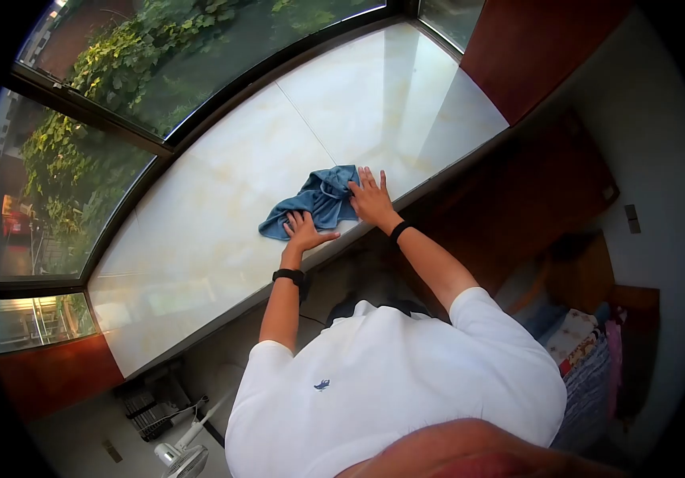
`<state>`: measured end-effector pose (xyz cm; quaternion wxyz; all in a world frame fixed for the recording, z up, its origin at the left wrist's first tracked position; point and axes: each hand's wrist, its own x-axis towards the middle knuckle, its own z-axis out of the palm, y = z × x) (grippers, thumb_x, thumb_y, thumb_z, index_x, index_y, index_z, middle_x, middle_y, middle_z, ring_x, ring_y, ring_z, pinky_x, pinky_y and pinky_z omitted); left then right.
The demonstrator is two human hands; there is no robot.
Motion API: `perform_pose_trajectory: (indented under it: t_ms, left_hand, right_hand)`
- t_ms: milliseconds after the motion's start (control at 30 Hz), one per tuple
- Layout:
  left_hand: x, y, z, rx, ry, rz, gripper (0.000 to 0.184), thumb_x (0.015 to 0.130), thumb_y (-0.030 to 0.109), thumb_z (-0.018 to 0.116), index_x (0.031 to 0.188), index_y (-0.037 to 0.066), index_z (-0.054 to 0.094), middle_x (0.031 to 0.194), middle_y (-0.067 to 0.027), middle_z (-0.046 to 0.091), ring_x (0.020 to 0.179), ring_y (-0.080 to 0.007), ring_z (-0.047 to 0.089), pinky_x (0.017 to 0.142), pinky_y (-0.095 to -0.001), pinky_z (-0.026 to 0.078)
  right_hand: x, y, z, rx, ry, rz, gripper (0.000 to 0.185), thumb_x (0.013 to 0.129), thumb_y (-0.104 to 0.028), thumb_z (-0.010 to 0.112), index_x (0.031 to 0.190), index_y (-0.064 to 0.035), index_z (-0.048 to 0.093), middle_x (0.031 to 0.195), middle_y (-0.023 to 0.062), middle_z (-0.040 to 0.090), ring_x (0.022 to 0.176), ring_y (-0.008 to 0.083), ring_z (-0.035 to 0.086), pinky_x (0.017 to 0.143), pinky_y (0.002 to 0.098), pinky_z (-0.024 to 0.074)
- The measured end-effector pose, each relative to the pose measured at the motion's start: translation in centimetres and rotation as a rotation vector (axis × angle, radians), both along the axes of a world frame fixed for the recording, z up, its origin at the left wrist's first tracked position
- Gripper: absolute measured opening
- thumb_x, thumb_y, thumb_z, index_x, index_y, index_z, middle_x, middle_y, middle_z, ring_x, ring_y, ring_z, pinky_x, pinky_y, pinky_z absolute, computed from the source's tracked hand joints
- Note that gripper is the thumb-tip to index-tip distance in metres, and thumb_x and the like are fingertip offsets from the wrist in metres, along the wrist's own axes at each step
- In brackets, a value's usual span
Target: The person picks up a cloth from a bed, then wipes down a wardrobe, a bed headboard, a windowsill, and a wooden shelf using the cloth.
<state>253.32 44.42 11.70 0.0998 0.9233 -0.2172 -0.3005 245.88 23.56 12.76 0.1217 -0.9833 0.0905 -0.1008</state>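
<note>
Both arms (435, 259): reaching forward from where I'm watching, wrists about at the near edge of the sill (207, 207).
Left hand (304, 233): palm down on the blue cloth (322, 199), fingers apart, thumb stuck out sideways.
Right hand (372, 203): fingers spread, thumb side against the cloth's right end, nothing clamped.
Cloth spot: crumpled, near that same edge, roughly mid-length.
</note>
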Motion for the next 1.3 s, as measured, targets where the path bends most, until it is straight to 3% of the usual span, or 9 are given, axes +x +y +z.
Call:
perform_pose_trajectory:
  t_ms: [133,200,300,400,567,667,867,1167,1300]
  left_hand:
    - [0.8,-9.7,0.2,-0.03,-0.041,-0.015,0.12,0.069,0.081,0.049,0.144,-0.007,0.016,0.152,-0.0312,0.002,0.141,-0.0445,-0.009,0.106,-0.063,-0.009]
    - [2.1,-13.2,-0.3,-0.051,-0.051,0.024,0.115,0.074,0.08,0.043,0.144,-0.007,0.017,0.152,-0.031,0.003,0.141,-0.045,-0.008,0.106,-0.0628,-0.009]
    - [4.6,-17.4,-0.5,-0.052,-0.09,0.091,0.109,0.079,0.077,0.036,0.144,-0.007,0.016,0.151,-0.0329,0.005,0.14,-0.0483,-0.009,0.106,-0.0634,-0.011]
    - [8.5,-21.1,0.9,0.031,0.001,0.077,0.111,0.078,0.078,0.036,0.145,-0.007,0.012,0.15,-0.034,0.002,0.139,-0.0482,-0.011,0.105,-0.0642,-0.01]
    - [15.4,-27.3,2.7,0.196,0.06,-0.008,0.121,0.07,0.07,0.061,0.145,-0.007,0.006,0.149,-0.0364,-0.002,0.138,-0.0499,-0.014,0.104,-0.0654,-0.009]
    - [19.4,-31.8,2.2,0.223,-0.02,0.009,0.121,0.071,0.071,0.058,0.145,-0.007,0.002,0.149,-0.0373,-0.003,0.138,-0.0511,-0.013,0.104,-0.0663,-0.008]
    - [26.6,-42.3,0.4,0.051,-0.276,0.051,0.108,0.075,0.067,0.056,0.139,-0.012,0.019,0.143,-0.0426,0.011,0.135,-0.0573,0.001,0.106,-0.0664,-0.003]
    - [36.3,-60.4,-3.3,-0.111,-0.544,-0.271,0.097,0.084,0.067,0.039,0.136,-0.014,0.029,0.141,-0.036,0.03,0.135,-0.0473,0.025,0.11,-0.0583,0.013]
    - [35.7,-64.4,-2.9,-0.187,-0.52,-0.196,0.097,0.082,0.069,0.039,0.136,-0.012,0.032,0.142,-0.0364,0.029,0.135,-0.0488,0.024,0.11,-0.0591,0.011]
  right_hand:
    - [1.4,-7.8,0.4,-0.05,0.005,-0.19,0.051,0.089,-0.033,0.055,0.133,-0.0108,0.042,0.147,0.0205,0.029,0.139,0.0357,0.023,0.11,0.0625,0.0088]
    - [1.8,-11.4,1.3,-0.054,0.125,-0.418,0.059,0.09,-0.043,0.051,0.136,-0.009,0.039,0.151,0.0188,0.023,0.141,0.0348,0.017,0.11,0.0611,0.009]
    - [3.6,-17.8,-2.4,-0.126,0.12,-0.609,0.07,0.09,-0.055,0.045,0.143,-0.0118,0.032,0.153,0.0173,0.017,0.143,0.0332,0.012,0.111,0.0599,0.0074]
    - [3.5,-21.1,-2.1,-0.059,0.189,-0.618,0.077,0.089,-0.061,0.042,0.147,-0.0133,0.025,0.155,0.0166,0.012,0.143,0.0323,0.01,0.111,0.0596,0.0056]
    - [3.8,-27.7,1.1,-0.103,0.235,-0.231,0.084,0.082,-0.067,0.049,0.146,-0.0179,0.025,0.153,0.0136,0.017,0.143,0.0254,0.013,0.115,0.0488,0.011]
    - [3.8,-28.0,1.3,-0.02,0.234,-0.22,0.076,0.084,-0.058,0.054,0.144,-0.021,0.028,0.152,0.0122,0.019,0.143,0.0247,0.015,0.116,0.0455,0.0121]
    - [3.7,-28.5,1.7,0.095,0.235,-0.225,0.066,0.085,-0.048,0.056,0.141,-0.0215,0.035,0.151,0.0092,0.021,0.142,0.0221,0.016,0.116,0.0445,0.0132]
    - [3.7,-28.7,1.2,0.187,0.125,-0.245,0.062,0.084,-0.047,0.057,0.138,-0.0226,0.04,0.15,0.0088,0.025,0.14,0.0224,0.023,0.115,0.0449,0.0172]
    - [3.8,-29.0,1.2,0.197,0.109,-0.241,0.06,0.084,-0.045,0.057,0.137,-0.022,0.042,0.147,0.01,0.031,0.138,0.0234,0.027,0.114,0.0459,0.0212]
